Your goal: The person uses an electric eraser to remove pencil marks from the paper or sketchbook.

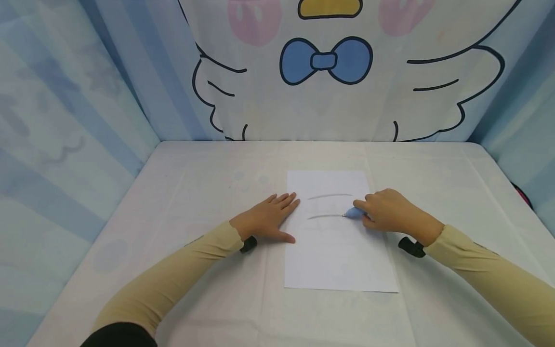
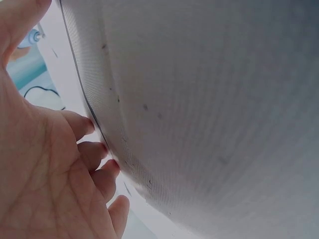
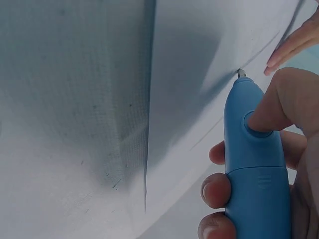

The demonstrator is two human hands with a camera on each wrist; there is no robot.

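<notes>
A white sheet of paper (image 1: 338, 260) lies on the table, bearing two grey pencil lines, an upper line (image 1: 329, 195) and a lower line (image 1: 323, 216). My right hand (image 1: 392, 212) grips a blue electric eraser (image 3: 256, 154), with a digit on its round button (image 3: 256, 124). Its metal tip meets the paper at the right end of the lower line. At the sheet's left edge, my left hand (image 1: 266, 217) rests with fingers spread, fingertips and thumb reaching the paper. The left wrist view shows that palm (image 2: 45, 169) from below.
A white cloth covers the table (image 1: 208, 193). Behind it hangs a curtain with a blue bow tie (image 1: 324, 60) printed on it, and blue patterned curtains (image 1: 65, 144) close off both sides. A dark wrist camera (image 1: 412, 247) sits under the right wrist.
</notes>
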